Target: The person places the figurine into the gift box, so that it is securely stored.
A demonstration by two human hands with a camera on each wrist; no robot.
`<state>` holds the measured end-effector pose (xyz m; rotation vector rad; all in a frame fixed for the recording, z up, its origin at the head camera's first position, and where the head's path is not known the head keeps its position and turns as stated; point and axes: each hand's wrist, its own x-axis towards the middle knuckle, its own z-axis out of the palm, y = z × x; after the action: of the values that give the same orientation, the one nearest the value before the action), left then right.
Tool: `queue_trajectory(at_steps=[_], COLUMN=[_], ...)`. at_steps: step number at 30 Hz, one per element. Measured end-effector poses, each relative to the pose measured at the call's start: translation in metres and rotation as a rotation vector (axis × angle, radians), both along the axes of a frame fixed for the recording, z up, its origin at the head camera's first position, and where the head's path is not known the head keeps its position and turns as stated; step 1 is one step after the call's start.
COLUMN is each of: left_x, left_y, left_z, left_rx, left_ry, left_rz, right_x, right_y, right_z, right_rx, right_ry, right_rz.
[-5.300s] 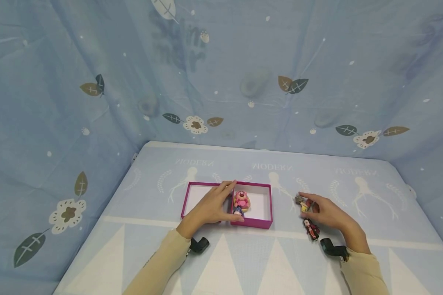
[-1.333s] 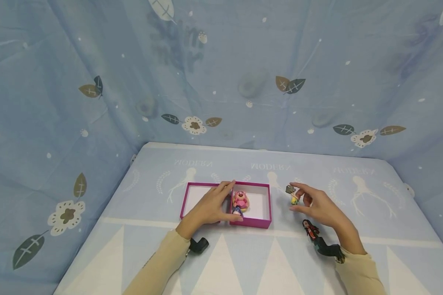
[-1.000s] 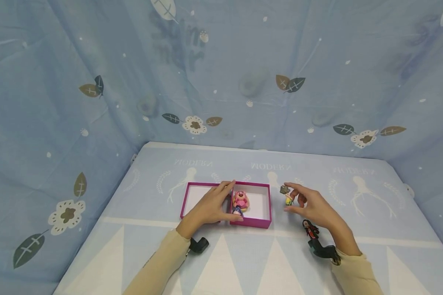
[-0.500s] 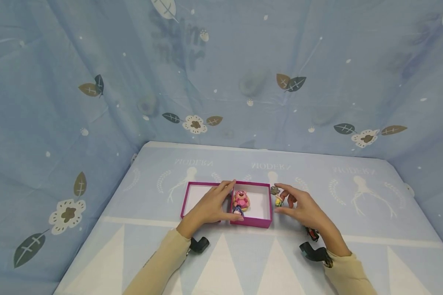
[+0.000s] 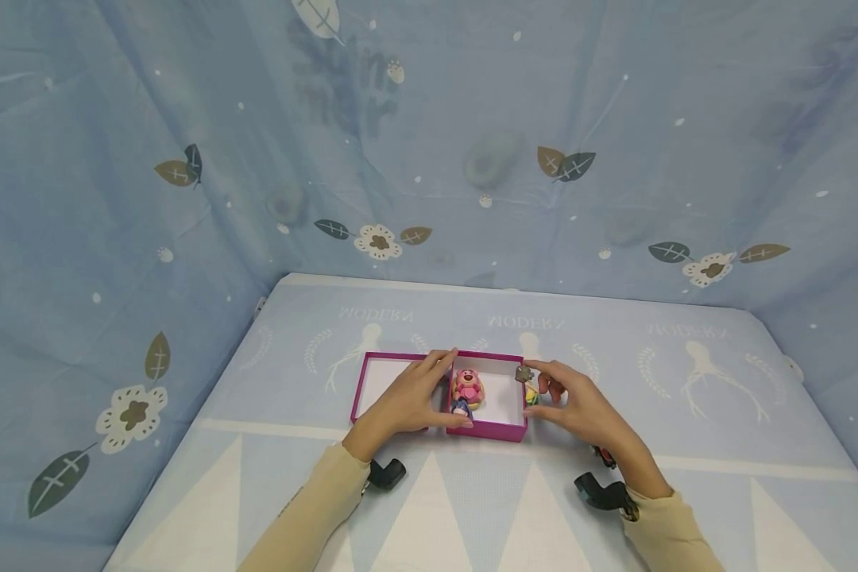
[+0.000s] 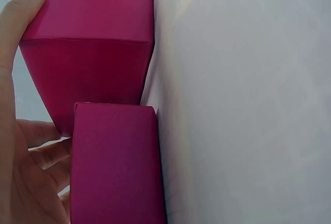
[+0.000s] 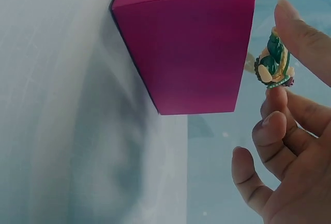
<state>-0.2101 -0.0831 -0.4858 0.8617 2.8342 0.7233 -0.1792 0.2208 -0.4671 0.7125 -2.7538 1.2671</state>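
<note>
My left hand [image 5: 411,401] holds the right-hand magenta box [image 5: 489,431], thumb on its near wall and fingers toward the far wall. Inside that white-lined box lie a pink bear figurine [image 5: 467,387] and a small dark-blue figurine [image 5: 461,407], both on its left side. Thumb and fingers of my right hand [image 5: 575,403] pinch a small figurine [image 5: 532,395] with a grey top and yellow-green body, overlapping the box's right rim in the head view. The right wrist view shows this figurine's green and gold underside [image 7: 275,61] beside the box wall [image 7: 181,53].
A second shallow magenta box part [image 5: 361,389] stands against the left of the box, partly covered by my left hand. A red and black figurine [image 5: 604,456] lies on the patterned tabletop [image 5: 758,413], mostly hidden by my right forearm. A patterned blue cloth [image 5: 429,159] hangs behind.
My right hand has picked the grey-topped figurine up from the table at the right and carried it left to the box's right rim. The left hand has stayed in place.
</note>
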Motion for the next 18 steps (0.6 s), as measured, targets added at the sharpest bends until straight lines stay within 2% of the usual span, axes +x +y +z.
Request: queue_trajectory(at_steps=[11,18], left_x=[0.000,-0.001], left_y=[0.000,0.001], left_z=[-0.001,0.000], left_rx=[0.003,0.001], left_ry=[0.012,0.046], left_rz=[-0.005,-0.019], right_x=[0.000,-0.001], right_y=[-0.006,-0.012], right_z=[-0.002,-0.002], right_rx=[-0.017,-0.006], right_ry=[-0.041,-0.027], right_rz=[0.040,0.056])
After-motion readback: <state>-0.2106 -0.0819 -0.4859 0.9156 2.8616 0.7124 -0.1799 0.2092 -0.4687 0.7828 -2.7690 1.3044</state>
